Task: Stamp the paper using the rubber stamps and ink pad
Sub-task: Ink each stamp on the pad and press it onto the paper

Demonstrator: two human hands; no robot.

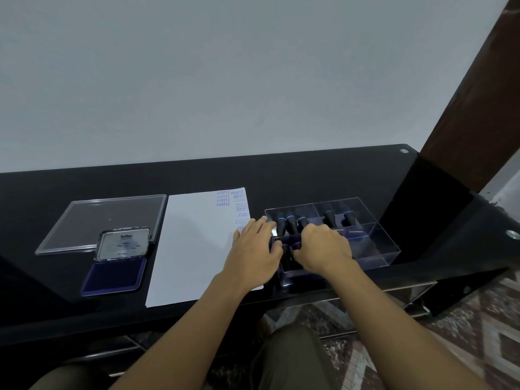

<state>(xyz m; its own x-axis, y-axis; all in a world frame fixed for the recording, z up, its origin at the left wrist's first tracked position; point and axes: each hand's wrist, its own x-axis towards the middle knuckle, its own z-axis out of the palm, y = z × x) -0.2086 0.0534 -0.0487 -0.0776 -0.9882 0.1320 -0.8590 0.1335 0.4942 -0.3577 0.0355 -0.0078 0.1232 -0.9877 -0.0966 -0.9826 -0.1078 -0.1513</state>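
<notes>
A white paper [194, 249] lies on the black table, with blue stamp prints such as SAMPLE and FRAGILE in its far right corner. Left of it the ink pad [114, 274] lies open, its lid [123, 243] standing up. Right of the paper a clear plastic box [374, 243] holds several black rubber stamps [292, 222]. My left hand [253, 254] rests flat on the paper's right edge and the box's left wall, fingers apart. My right hand [323, 249] reaches into the box's near left compartment, fingers curled around a black stamp [287, 254] that is mostly hidden.
A clear plastic lid [84, 220] lies flat behind the ink pad. The black table [309, 175] stands against a grey wall. A dark wooden post [464, 122] rises at the right. My knees are under the table's near edge, above a patterned floor.
</notes>
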